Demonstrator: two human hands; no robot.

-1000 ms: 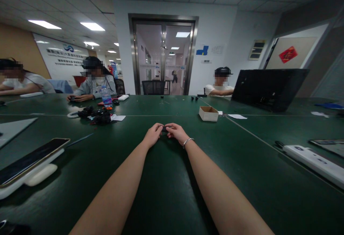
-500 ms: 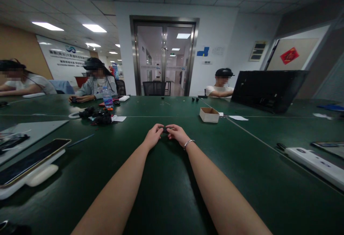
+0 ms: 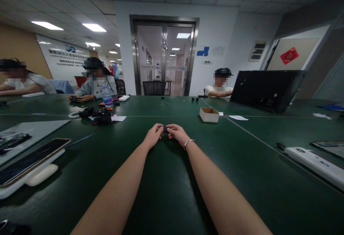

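Both my arms reach forward over the dark green table (image 3: 166, 177). Between my fingertips is a small dark object (image 3: 165, 130), mostly covered by them; its kind cannot be made out. My left hand (image 3: 154, 135) is closed, its thumb and fingers curled onto the object's left side. From the right, my right hand (image 3: 176, 134) pinches the same object, fingers bent. A silver bracelet (image 3: 189, 144) circles my right wrist. The hands are low, close to the tabletop.
Ahead on the right stands an open cardboard box (image 3: 209, 115). Black gear (image 3: 100, 116) and a bottle (image 3: 107, 98) lie to the left, a phone (image 3: 34, 161) nearer. A monitor (image 3: 266, 90) and a white power strip (image 3: 317, 163) are on the right. Several people sit around the table.
My hands stay in almost the same place. Slightly less of the small dark object shows between my fingertips now.
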